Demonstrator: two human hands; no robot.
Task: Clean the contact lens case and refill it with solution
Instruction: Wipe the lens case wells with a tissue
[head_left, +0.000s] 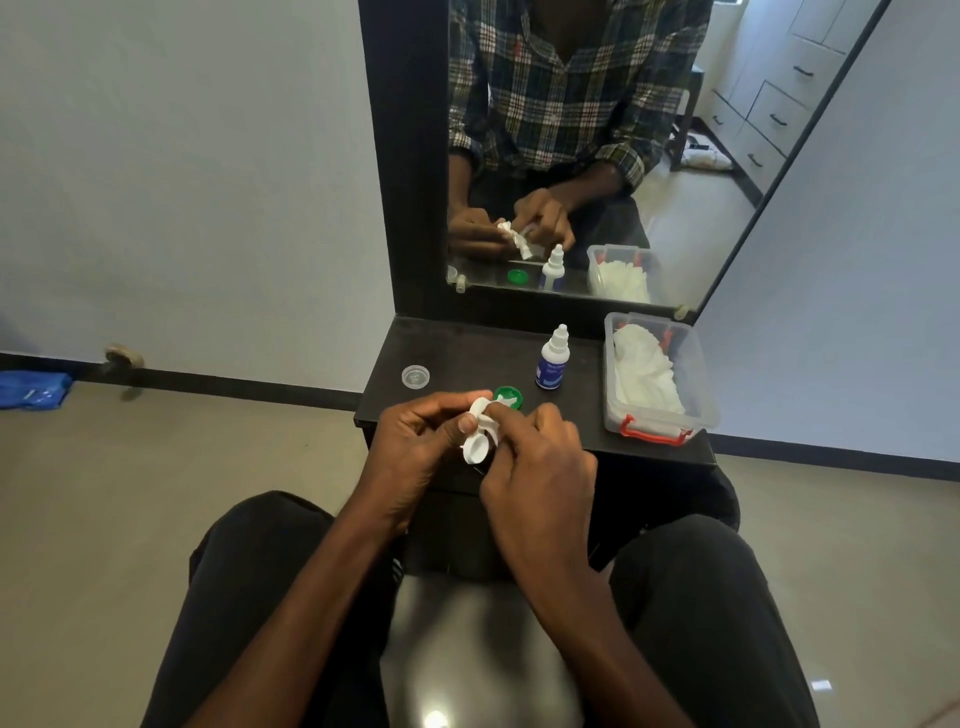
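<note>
We grip the white contact lens case (475, 441) in our left hand (415, 441), above the dresser shelf (467, 358) edge. Our right hand (540, 457) pinches tissue (488, 410) against it. Just beyond the grip lies the green cap (511, 397); the solution bottle (552, 358) stands farther back.

Bottle (552, 359) left of tub (696, 384)
</note>
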